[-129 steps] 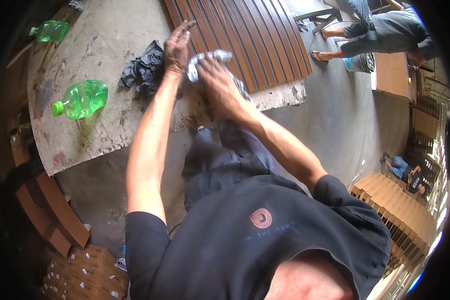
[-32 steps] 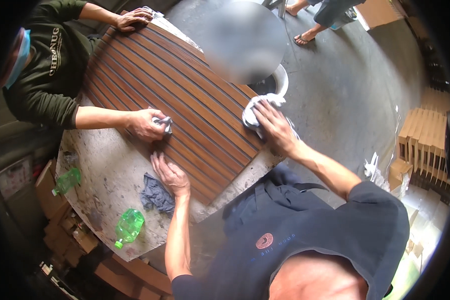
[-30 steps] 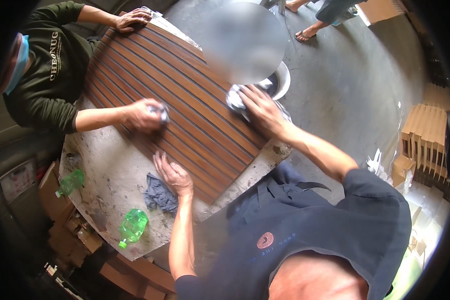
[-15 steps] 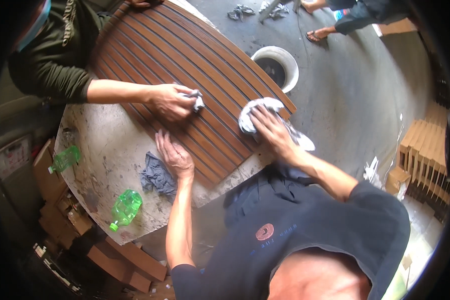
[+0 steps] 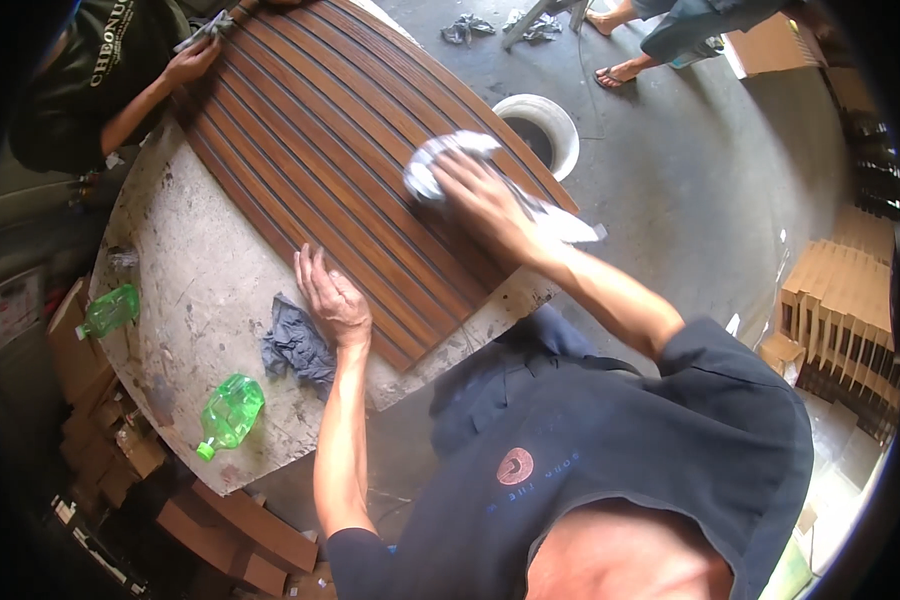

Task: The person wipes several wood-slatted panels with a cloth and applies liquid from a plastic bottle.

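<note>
A brown slatted wooden panel (image 5: 350, 180) with dark grooves lies on a stained pale tabletop (image 5: 170, 300). My right hand (image 5: 482, 195) presses a white rag (image 5: 428, 165) onto the slats near the panel's right side, and part of the cloth trails toward the edge. Along the near left edge of the panel rests my left hand (image 5: 332, 300), its fingers stretched out, holding nothing. Just left of that wrist is a crumpled grey cloth (image 5: 298, 345). A co-worker's hand (image 5: 195, 60) holds a grey rag (image 5: 206, 32) at the panel's far left edge.
Two green plastic bottles lie on the tabletop, one nearer (image 5: 232, 412) and one farther left (image 5: 110, 310). A white bucket (image 5: 567, 140) stands on the floor beyond the panel. Stacked cardboard (image 5: 840, 290) is at the right. Another person's feet (image 5: 618, 75) show at the back.
My right hand has slid the white rag farther up and left over the slats. The co-worker's hand has pulled back from mid-panel to the far left edge. My left hand stays at the near edge.
</note>
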Demonstrator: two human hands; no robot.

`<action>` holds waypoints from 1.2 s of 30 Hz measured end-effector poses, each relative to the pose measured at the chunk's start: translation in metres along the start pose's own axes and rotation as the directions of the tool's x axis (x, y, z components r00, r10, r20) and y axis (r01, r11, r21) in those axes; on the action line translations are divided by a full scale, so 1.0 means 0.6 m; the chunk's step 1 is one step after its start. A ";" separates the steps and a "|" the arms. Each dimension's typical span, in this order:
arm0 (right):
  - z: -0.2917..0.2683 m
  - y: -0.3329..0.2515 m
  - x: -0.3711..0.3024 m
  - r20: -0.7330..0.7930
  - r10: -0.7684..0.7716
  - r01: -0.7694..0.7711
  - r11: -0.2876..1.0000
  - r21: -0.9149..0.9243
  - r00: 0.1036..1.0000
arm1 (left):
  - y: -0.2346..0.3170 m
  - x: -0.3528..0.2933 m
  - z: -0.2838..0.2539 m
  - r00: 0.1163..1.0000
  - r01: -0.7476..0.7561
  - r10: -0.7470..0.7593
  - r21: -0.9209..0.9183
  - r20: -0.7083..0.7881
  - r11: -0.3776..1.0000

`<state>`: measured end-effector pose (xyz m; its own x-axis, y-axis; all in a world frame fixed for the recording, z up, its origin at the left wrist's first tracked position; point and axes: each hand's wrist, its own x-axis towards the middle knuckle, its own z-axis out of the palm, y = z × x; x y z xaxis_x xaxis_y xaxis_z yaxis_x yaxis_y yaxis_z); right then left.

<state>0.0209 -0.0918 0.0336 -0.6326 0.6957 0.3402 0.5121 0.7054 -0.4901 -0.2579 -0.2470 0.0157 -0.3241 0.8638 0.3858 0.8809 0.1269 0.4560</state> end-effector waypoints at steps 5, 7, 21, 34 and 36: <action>-0.090 -0.030 -0.172 0.075 0.108 -0.103 0.992 -0.066 0.991 | 0.011 0.009 -0.008 0.998 -0.012 0.012 -0.008 0.068 1.000; -0.062 0.015 -0.090 -0.035 0.159 -0.161 0.986 -0.053 0.987 | 0.008 0.007 -0.006 0.998 -0.013 0.013 0.004 0.055 1.000; 0.015 -0.179 -0.209 0.200 -0.109 0.073 0.981 0.178 0.974 | -0.030 -0.033 0.020 0.891 0.251 -0.418 -0.576 -0.177 0.778; 0.311 -0.174 0.277 -0.140 -0.356 0.379 0.898 0.222 0.924 | 0.003 -0.073 -0.032 0.688 0.152 -0.720 -0.988 0.091 0.020; 0.285 -0.232 0.103 0.060 -0.447 0.373 0.805 0.462 0.892 | -0.036 -0.112 -0.052 0.645 0.185 -0.762 -0.980 0.060 0.078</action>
<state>-0.1888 -0.1698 -0.0143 -0.8283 0.2971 0.4750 -0.0918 0.7644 -0.6381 -0.2660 -0.3233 0.0050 -0.8592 0.4901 -0.1469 -0.3286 -0.3084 0.8927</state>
